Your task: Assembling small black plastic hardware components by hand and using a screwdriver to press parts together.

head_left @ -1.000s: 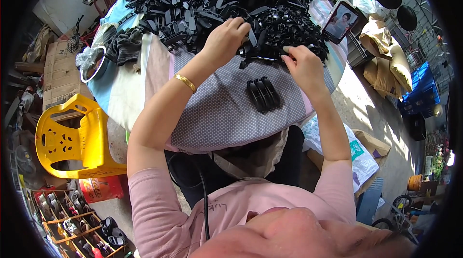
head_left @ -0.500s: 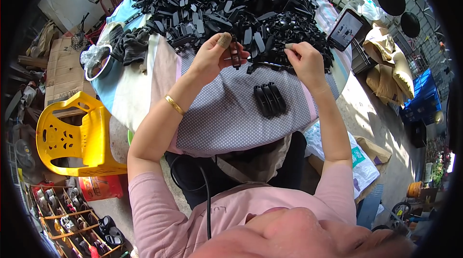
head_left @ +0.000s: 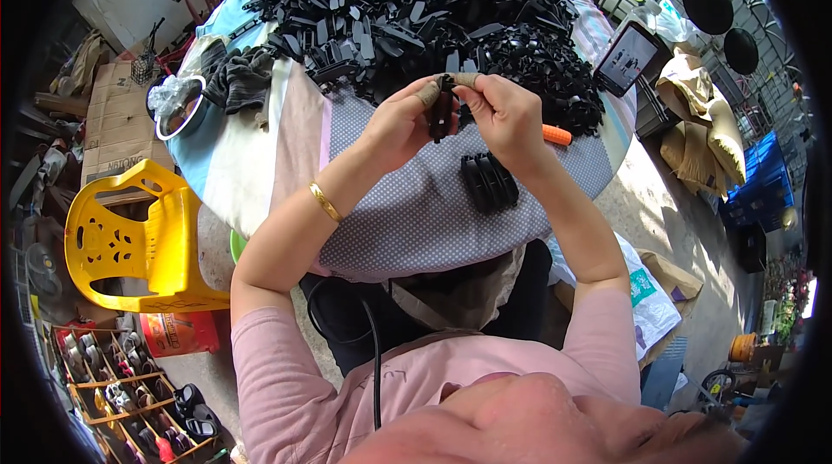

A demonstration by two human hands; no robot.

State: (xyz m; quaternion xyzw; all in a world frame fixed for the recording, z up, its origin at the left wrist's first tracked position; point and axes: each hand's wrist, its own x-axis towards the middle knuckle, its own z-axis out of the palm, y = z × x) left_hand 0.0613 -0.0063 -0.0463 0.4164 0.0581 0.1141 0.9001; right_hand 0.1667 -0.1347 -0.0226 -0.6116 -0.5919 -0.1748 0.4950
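Note:
Above the near half of the table, my left hand (head_left: 403,123) is closed around a long, narrow black plastic piece (head_left: 442,110), held roughly upright. My right hand (head_left: 507,117) meets it from the other side, thumb and forefinger pinched at its upper end. Whether a smaller part sits between those fingertips is hidden. Tan wrapping covers a fingertip on each hand. Just below my right hand, a few similar black pieces (head_left: 489,182) lie side by side on the dotted cloth (head_left: 407,213). An orange handle (head_left: 556,135) shows behind my right wrist.
A large heap of black plastic parts (head_left: 373,13) covers the table's far half. To the left are dark gloves (head_left: 243,81) and a white-rimmed bowl (head_left: 184,122). A propped screen (head_left: 626,58) stands at the right edge. A yellow chair (head_left: 160,234) is beside the table.
My right hand has come left from the small parts to the black piece in my left hand, uncovering the orange handle. My left hand has shifted slightly right and down.

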